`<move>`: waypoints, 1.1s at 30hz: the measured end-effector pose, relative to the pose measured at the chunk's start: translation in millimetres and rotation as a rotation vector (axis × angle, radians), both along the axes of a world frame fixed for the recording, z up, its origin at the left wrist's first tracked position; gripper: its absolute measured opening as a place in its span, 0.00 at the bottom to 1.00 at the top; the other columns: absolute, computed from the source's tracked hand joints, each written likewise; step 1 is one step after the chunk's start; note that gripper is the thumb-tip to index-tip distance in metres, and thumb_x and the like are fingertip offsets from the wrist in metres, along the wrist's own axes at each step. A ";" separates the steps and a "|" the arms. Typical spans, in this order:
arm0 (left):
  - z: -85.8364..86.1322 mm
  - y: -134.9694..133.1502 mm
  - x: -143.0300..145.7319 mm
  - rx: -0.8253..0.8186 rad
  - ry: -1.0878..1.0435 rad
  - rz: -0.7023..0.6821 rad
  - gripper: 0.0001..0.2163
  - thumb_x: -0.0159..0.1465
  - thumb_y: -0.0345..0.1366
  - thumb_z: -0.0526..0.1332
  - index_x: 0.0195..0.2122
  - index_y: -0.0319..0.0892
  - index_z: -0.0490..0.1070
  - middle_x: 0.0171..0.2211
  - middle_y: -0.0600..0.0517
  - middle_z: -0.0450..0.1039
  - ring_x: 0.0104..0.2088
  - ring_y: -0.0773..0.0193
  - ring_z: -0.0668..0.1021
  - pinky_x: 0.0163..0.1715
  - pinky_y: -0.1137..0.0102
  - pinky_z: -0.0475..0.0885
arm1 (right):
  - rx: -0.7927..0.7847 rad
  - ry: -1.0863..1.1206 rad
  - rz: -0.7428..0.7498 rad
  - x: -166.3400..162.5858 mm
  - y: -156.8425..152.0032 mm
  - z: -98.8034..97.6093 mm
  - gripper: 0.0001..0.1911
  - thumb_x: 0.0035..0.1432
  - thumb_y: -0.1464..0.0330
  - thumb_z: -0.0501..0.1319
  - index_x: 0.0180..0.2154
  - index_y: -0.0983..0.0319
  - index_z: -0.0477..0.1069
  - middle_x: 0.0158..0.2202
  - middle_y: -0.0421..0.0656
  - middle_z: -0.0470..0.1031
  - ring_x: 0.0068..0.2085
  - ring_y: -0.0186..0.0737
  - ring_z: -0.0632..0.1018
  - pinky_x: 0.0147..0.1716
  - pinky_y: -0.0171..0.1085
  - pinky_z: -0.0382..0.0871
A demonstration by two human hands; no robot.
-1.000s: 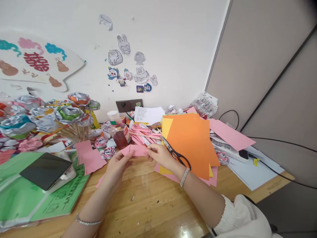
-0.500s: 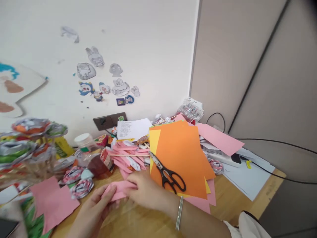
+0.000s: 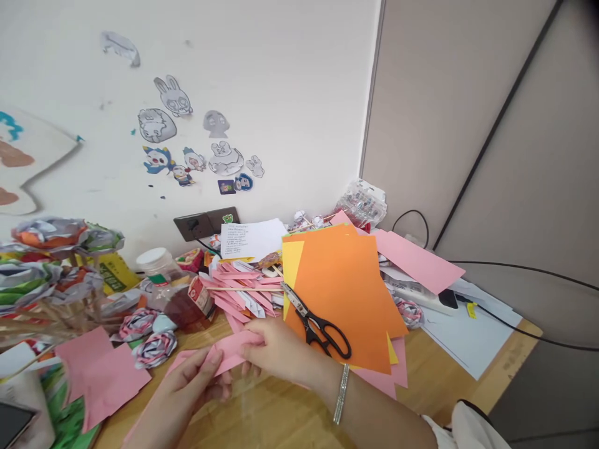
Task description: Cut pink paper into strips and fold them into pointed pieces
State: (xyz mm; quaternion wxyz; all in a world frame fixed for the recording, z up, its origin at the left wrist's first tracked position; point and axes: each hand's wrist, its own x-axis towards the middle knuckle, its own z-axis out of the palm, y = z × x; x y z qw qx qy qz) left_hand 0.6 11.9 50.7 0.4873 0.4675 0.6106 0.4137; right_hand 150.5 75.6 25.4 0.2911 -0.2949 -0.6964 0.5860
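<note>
Both of my hands grip one piece of pink paper (image 3: 237,350) low over the wooden desk. My left hand (image 3: 189,386) pinches it between thumb and fingers, and a pink strip also shows along that hand's outer side. My right hand (image 3: 271,349), with a sparkly bracelet at the wrist, closes on the paper's right end. Black-handled scissors (image 3: 322,330) lie on orange paper (image 3: 344,280) just beyond my right wrist. A heap of pink and white paper strips (image 3: 243,293) sits behind the hands.
Pink sheets (image 3: 105,380) lie at the left, near rolled paper flowers (image 3: 154,348) and a clear jar (image 3: 161,265). Paper roses on sticks (image 3: 51,274) stand at far left. White sheets (image 3: 472,337) and a black cable (image 3: 510,327) are on the right.
The pink paper stretches slightly farther to the right with my right hand. A long pink strip now shows beside my left hand. The view has shifted slightly.
</note>
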 end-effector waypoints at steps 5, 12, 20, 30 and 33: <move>-5.7 1.3 -5.6 0.000 -0.121 -0.019 0.14 0.50 0.50 0.61 0.27 0.44 0.73 0.19 0.55 0.68 0.22 0.65 0.69 0.25 0.73 0.69 | -0.062 0.039 0.053 0.1 3.4 5.1 0.06 0.54 0.73 0.51 0.27 0.63 0.64 0.21 0.38 0.69 0.20 0.29 0.68 0.20 0.28 0.62; -10.2 0.9 -6.3 0.045 -0.238 0.028 0.13 0.51 0.44 0.63 0.37 0.46 0.71 0.21 0.56 0.70 0.22 0.68 0.70 0.22 0.76 0.68 | -0.201 0.118 0.049 1.3 3.8 12.3 0.10 0.57 0.75 0.50 0.36 0.66 0.69 0.20 0.37 0.68 0.19 0.26 0.68 0.21 0.27 0.63; -20.8 4.3 -5.6 0.082 -0.355 0.035 0.11 0.52 0.37 0.63 0.37 0.43 0.72 0.21 0.55 0.71 0.21 0.71 0.70 0.21 0.78 0.67 | -0.287 0.236 0.052 5.8 7.1 11.8 0.13 0.56 0.77 0.51 0.40 0.64 0.69 0.20 0.37 0.71 0.19 0.26 0.69 0.23 0.28 0.65; -21.5 3.4 -3.9 0.105 -0.403 -0.020 0.11 0.54 0.38 0.62 0.38 0.42 0.72 0.22 0.55 0.72 0.22 0.70 0.72 0.23 0.76 0.70 | -0.299 0.196 0.042 7.3 6.8 12.5 0.11 0.57 0.77 0.50 0.38 0.63 0.69 0.20 0.36 0.70 0.22 0.28 0.71 0.24 0.28 0.66; -22.4 4.5 -5.1 0.129 -0.452 0.011 0.13 0.53 0.36 0.63 0.41 0.43 0.71 0.22 0.54 0.73 0.22 0.69 0.72 0.22 0.76 0.70 | -0.324 0.235 0.086 6.7 9.1 8.1 0.12 0.57 0.76 0.51 0.41 0.63 0.68 0.21 0.37 0.71 0.23 0.28 0.72 0.25 0.28 0.67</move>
